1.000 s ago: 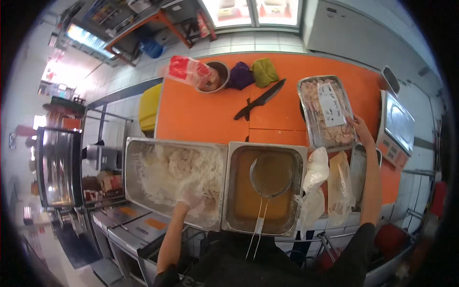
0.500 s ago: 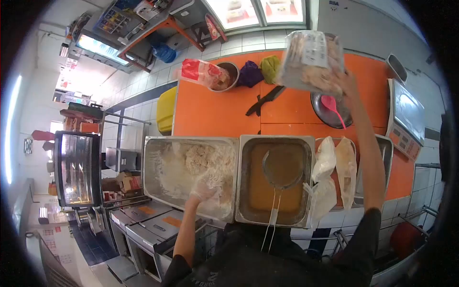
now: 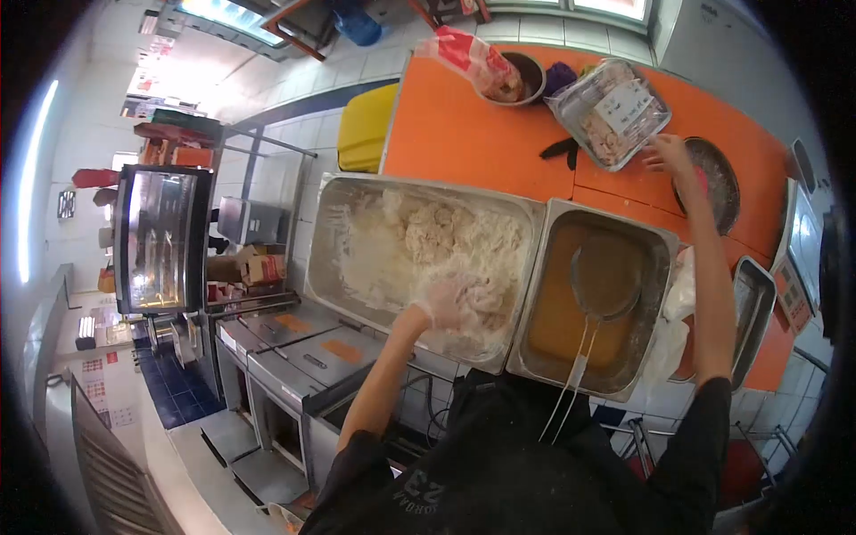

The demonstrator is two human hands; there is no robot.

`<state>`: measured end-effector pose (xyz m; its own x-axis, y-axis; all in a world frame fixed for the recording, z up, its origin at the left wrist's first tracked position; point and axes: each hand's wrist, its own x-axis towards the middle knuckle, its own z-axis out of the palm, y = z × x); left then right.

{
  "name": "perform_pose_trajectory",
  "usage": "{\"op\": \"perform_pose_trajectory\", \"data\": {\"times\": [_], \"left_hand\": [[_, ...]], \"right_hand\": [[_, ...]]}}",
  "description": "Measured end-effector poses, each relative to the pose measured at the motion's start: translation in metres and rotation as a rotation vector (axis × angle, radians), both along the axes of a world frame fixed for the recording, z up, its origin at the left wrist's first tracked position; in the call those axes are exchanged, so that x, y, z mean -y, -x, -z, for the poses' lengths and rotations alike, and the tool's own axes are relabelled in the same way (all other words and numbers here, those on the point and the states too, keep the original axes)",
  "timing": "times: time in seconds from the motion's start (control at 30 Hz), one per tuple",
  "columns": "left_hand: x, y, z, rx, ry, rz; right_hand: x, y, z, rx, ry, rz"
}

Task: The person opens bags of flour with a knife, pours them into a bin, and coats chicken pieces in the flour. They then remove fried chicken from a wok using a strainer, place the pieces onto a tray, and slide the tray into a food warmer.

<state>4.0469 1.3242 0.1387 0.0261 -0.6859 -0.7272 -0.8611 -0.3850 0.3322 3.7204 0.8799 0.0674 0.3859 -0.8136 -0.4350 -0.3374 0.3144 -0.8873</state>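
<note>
My left hand [image 3: 446, 301], in a thin clear glove dusted white, is down among floured pieces [image 3: 477, 241] in a metal pan [image 3: 314, 259]; its fingers blur into the flour, so I cannot see whether they grip anything. A wrapped, labelled tray of raw meat [image 3: 606, 134], probably chicken, lies tilted at the back of the orange table. My right hand [image 3: 670, 159], bare, is at that pack's right edge with fingers spread. Beside the flour pan is a second pan [image 3: 533, 343] of brownish liquid, with a wire-handled strainer [image 3: 606, 308] resting in it.
Behind the pans, a metal bowl [image 3: 533, 76] holds a red-and-white bag [image 3: 468, 55]. A knife [image 3: 560, 150] lies near the meat pack. Right of it are a dark bowl [image 3: 720, 183] with a pink utensil, white bags [image 3: 667, 348], another metal tray [image 3: 765, 285] and a scale [image 3: 794, 290].
The meat pack has come down from my raised right hand onto the table, and that hand's fingers have loosened. My left hand stays in the flour. The view has shifted.
</note>
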Motion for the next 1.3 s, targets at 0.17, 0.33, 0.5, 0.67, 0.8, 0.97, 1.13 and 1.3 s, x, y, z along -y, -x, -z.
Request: {"op": "perform_pose_trajectory", "data": {"times": [0.17, 0.33, 0.5, 0.67, 0.8, 0.97, 1.13, 1.3], "left_hand": [[0.006, -0.024, -0.007, 0.156, -0.411, -0.199], [-0.024, 0.004, 0.083, 0.034, 0.167, -0.183], [-0.018, 0.031, 0.053, 0.043, 0.049, -0.027], [0.014, 0.021, 0.055, 0.13, 0.063, 0.171], [-0.001, 0.01, 0.04, 0.15, 0.142, 0.078], [-0.007, 0.031, 0.048, 0.245, 0.318, 0.191], [0.037, 0.036, 0.086, 0.343, 0.188, 0.37], [0.042, -0.015, 0.063, 0.196, 0.054, 0.34]], "right_hand": [[0.013, 0.112, -0.004, -0.953, 0.782, 0.303], [0.032, 0.232, 0.106, -1.124, 0.565, 0.401], [0.021, 0.264, 0.167, -0.5, 0.588, 0.247], [0.0, 0.279, 0.165, -0.147, 0.741, -0.015], [0.005, 0.259, 0.105, -0.2, 0.538, 0.337], [-0.034, 0.234, -0.001, 0.189, 0.252, 0.816], [-0.111, 0.182, -0.121, 0.15, 0.401, 0.825], [-0.243, 0.085, -0.17, -0.007, 0.559, 0.89]]}}
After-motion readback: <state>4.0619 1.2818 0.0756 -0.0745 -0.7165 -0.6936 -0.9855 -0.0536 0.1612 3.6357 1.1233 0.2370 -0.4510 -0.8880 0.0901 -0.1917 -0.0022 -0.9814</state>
